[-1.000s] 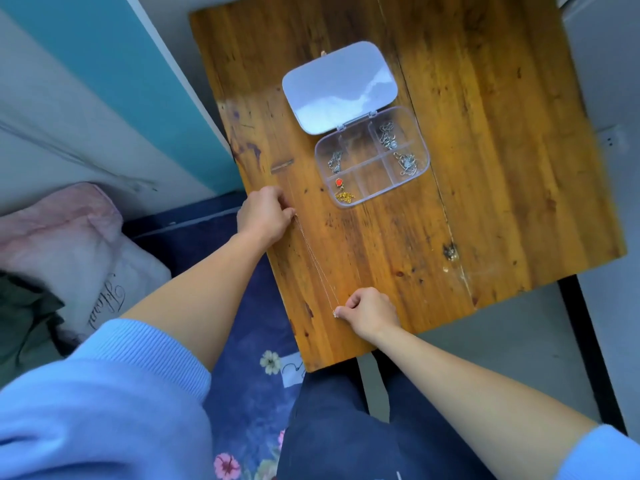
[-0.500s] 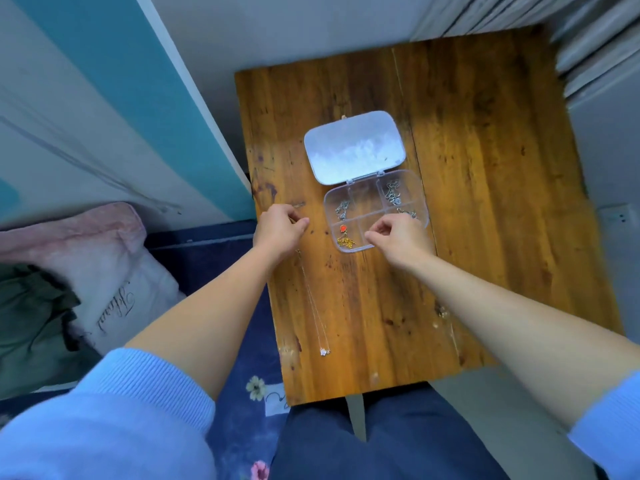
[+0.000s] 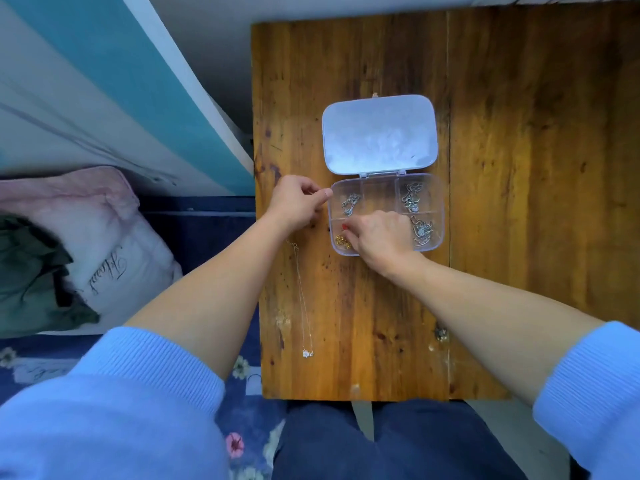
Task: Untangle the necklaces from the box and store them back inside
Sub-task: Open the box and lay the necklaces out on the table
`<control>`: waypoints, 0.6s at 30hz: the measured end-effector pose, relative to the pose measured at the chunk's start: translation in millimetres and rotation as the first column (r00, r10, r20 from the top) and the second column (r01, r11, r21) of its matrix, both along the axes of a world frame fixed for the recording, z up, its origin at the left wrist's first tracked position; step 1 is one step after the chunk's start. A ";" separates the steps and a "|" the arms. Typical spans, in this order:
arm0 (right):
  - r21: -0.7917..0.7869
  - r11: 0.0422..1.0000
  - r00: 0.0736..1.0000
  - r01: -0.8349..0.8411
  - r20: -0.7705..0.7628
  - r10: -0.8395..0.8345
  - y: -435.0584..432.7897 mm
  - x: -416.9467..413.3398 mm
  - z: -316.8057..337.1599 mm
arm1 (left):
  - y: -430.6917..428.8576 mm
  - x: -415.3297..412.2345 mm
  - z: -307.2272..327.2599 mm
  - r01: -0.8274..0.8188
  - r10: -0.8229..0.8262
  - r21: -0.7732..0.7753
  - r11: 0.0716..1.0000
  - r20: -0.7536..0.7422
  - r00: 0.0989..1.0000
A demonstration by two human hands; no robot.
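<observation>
Thin gold chain necklace (image 3: 302, 299) stretched straight on brown wooden desk (image 3: 519, 202), long axis near to far, pendant end nearest. Left hand (image 3: 298, 202) pinched beside clear plastic compartment box (image 3: 437, 199); grasp unclear. Right hand (image 3: 381, 237) reaching into front-left compartment, fingers hidden.

Open box (image 3: 438, 202), hands (image 3: 381, 237) inside, necklace (image 3: 303, 299) beside

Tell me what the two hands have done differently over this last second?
The right hand let go of the stretched necklace's pendant end at the near table edge and moved up into the open box's front compartments, by the gold and red pieces. The left hand shifted to the box's left edge, releasing the chain. The necklace lies straight on the table; the lid stays open.
</observation>
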State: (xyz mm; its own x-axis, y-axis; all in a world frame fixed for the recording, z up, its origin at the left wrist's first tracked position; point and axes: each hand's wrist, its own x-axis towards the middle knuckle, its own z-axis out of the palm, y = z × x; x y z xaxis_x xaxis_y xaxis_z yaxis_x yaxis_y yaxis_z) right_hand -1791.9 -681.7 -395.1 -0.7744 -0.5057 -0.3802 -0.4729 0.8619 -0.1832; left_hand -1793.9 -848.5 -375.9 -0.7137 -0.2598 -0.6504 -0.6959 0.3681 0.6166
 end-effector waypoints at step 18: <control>0.133 0.987 0.996 -0.086 0.025 0.083 -12.9 0.0 2.6 | 3.4 5.4 3.5 0.001 -0.002 0.032 0.999 0.010 1.000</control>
